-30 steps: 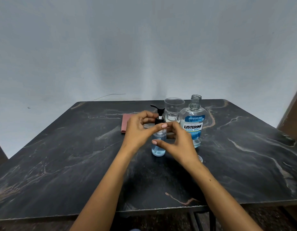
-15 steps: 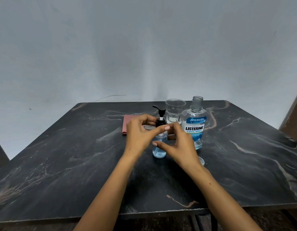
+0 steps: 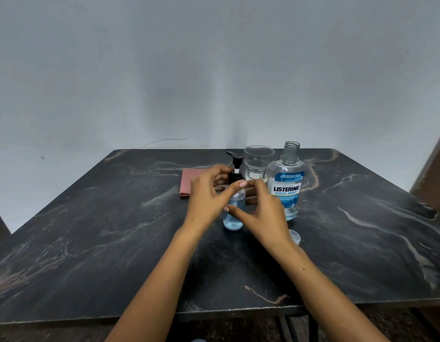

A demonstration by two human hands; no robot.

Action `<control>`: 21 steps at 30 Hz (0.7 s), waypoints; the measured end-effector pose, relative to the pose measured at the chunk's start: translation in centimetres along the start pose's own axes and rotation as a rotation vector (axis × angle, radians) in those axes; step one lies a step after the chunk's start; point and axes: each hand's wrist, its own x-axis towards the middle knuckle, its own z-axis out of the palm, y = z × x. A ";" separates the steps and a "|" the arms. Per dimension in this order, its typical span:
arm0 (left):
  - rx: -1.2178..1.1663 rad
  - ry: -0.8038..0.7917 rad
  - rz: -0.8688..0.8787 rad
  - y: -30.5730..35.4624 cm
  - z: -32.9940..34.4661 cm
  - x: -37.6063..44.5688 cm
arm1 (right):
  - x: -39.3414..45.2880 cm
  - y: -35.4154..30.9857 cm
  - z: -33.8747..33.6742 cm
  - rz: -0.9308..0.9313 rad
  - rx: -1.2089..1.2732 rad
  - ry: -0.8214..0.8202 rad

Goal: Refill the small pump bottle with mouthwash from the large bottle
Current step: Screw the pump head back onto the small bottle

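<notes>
Upright, clear small pump bottle (image 3: 233, 213) (black pump), left hand (image 3: 209, 196) fingers clamped, right hand (image 3: 261, 208) gripping, marble table (image 3: 90, 243).

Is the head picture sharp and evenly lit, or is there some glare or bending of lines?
Head view: soft, dim light, no hard glare; the small pump bottle and large bottle label read sharp; faint shadow under the hands; the table edges splay outward from wide-angle distortion.

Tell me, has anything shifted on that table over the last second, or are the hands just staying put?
Almost nothing changed. The left hand still grips the black pump collar of the small pump bottle, and the right hand still holds its body. The Listerine bottle stayed uncapped; the glass, cap and pink cloth stayed put.
</notes>
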 end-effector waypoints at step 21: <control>0.132 0.015 0.027 0.2 -0.7 -0.7 | -1.1 -0.9 -4.0 -0.128 -0.237 -0.008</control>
